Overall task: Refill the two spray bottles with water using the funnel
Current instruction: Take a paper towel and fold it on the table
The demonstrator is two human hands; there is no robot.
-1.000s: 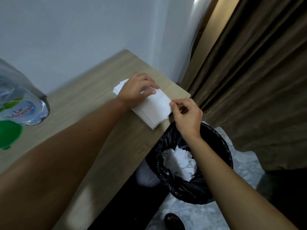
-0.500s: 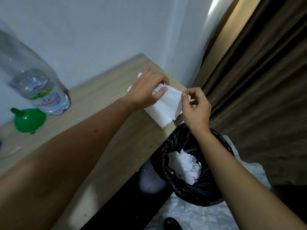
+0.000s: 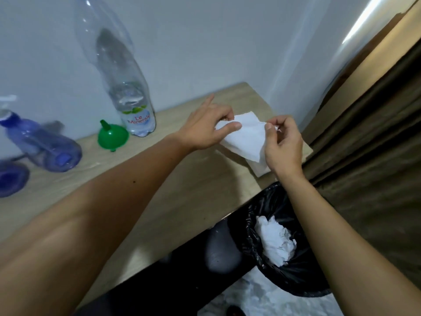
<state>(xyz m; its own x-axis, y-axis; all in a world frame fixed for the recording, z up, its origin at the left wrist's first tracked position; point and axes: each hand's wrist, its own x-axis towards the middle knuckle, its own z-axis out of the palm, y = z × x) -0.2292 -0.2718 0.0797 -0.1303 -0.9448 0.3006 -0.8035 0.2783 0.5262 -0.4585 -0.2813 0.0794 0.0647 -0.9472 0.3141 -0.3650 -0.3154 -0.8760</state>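
A brown curtain (image 3: 364, 133) hangs right of the fingers; a lined bin (image 3: 284, 281) of crumpled paper (image 3: 274, 241) sits below them. Left hand (image 3: 205, 131) and right hand (image 3: 282, 147) pinch a white tissue (image 3: 246, 137) above the bench (image 3: 182, 201). Left of the fingers stand the green funnel (image 3: 112, 135), a water bottle (image 3: 134, 106) and blurred blue spray bottles (image 3: 43, 144).

dim, soft indoor light, brightest as a glare streak at the window edge (image 3: 362, 26) top right. motion-blurred at left, smearing the blue spray bottles (image 3: 43, 144). wide-angle bending along the wall and the brown curtain (image 3: 364, 133). deep shadow under the table (image 3: 182, 197).
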